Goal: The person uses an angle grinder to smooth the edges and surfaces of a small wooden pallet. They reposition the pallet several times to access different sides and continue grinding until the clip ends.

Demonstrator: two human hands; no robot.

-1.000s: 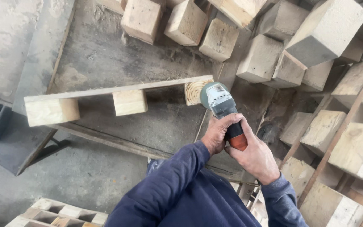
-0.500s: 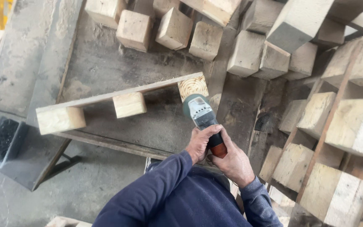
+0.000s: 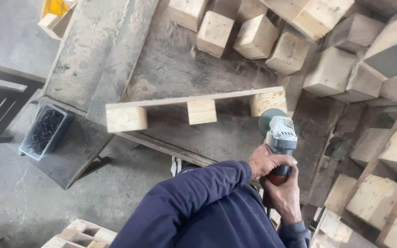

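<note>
1. Angle grinder (image 3: 280,138): gripped by both hands; long axis runs away from the body, disc end pointed at the right end block (image 3: 268,102) of the plank (image 3: 194,99) on the desk (image 3: 171,69).
2. Left hand (image 3: 266,161): fingers wrapped around the grinder body.
3. Right hand (image 3: 282,195): fingers closed on the red handle.

The plank (image 3: 194,99) and its three blocks (image 3: 201,111) are pale, rough wood. The table (image 3: 180,69) is dusty, worn wood. The grinder (image 3: 280,138) is smooth grey plastic with a red handle. The sleeve (image 3: 198,202) is soft blue cloth.
</note>
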